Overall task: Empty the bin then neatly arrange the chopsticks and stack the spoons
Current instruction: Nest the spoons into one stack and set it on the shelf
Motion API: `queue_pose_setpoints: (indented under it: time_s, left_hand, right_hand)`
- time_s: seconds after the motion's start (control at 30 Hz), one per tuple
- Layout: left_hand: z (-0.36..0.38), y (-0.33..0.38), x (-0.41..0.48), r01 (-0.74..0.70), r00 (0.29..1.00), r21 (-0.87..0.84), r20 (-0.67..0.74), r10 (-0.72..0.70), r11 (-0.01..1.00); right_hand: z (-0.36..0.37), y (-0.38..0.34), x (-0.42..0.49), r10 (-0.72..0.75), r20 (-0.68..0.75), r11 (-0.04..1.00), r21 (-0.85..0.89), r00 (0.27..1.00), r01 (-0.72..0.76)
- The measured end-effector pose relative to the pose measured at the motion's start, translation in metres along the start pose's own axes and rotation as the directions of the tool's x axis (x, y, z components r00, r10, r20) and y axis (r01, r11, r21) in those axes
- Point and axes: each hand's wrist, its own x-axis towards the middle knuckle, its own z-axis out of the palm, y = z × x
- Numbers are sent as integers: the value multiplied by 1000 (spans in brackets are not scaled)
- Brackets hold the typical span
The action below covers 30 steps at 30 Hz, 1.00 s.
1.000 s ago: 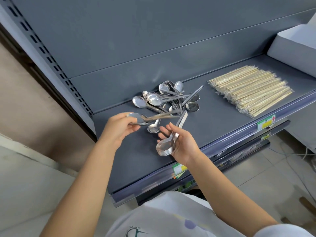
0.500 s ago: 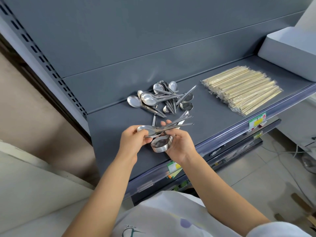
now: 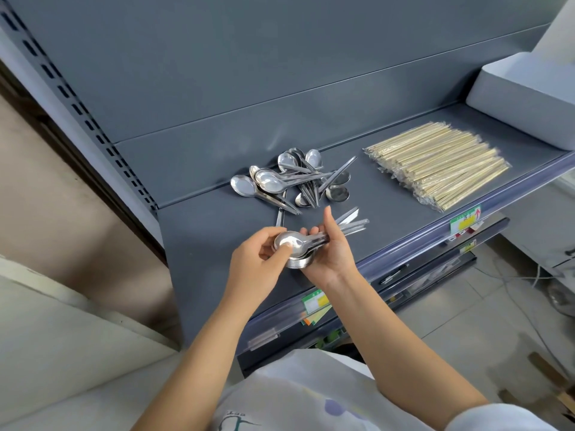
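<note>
At the centre of the frame I see both hands meeting on a nested stack of spoons (image 3: pixel 299 247), held just above the front part of the grey shelf (image 3: pixel 389 219). The left hand (image 3: pixel 256 262) has its fingers curled round the bowl end, the thumb pressing down into the top bowl. The right hand (image 3: pixel 334 255) cradles the stack from below, fingers wrapped round the necks and thumb pointing up; the handles stick out past it toward the right. Just behind the hands, near the middle of the shelf, a loose pile of spoons (image 3: pixel 292 181) lies tangled, bowls and handles crossing at all angles. To the right of that pile and apart from it, the wrapped chopsticks (image 3: pixel 435 169) lie side by side in a flat bundle, running diagonally from the back toward the shelf's front edge. The pale bin (image 3: pixel 522 98) sits at the upper right, cut off by the frame edge, so I cannot tell what is inside. A green and yellow price tag (image 3: pixel 465 219) hangs on the shelf's front rail below the chopsticks.
</note>
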Motion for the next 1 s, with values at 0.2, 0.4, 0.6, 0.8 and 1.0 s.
queue_pose_setpoints:
  time_s: [0.2, 0.4, 0.6, 0.8, 1.0]
  left_hand:
    - [4, -1, -5, -197, 977, 89, 98, 188, 976]
    - [6, -8, -5, -160, 984, 81, 87, 153, 984]
    - [15, -10, -3, 14, 995, 7, 97, -15, 1000]
    - [26, -8, -5, 205, 977, -191, 107, -187, 960]
    - [25, -10, -6, 159, 987, -266, 70, -145, 951]
  right_hand:
    - [16, -9, -2, 22, -86, 999, -22, 996, -25]
    - [17, -11, -4, 12, -129, 995, -98, 992, -25]
    - [15, -7, -2, -36, -75, 988, -155, 997, 24]
    - [19, -1, -4, -133, -1, 931, -343, 991, 124]
    - [18, 1, -4, -148, 73, 907, -387, 986, 165]
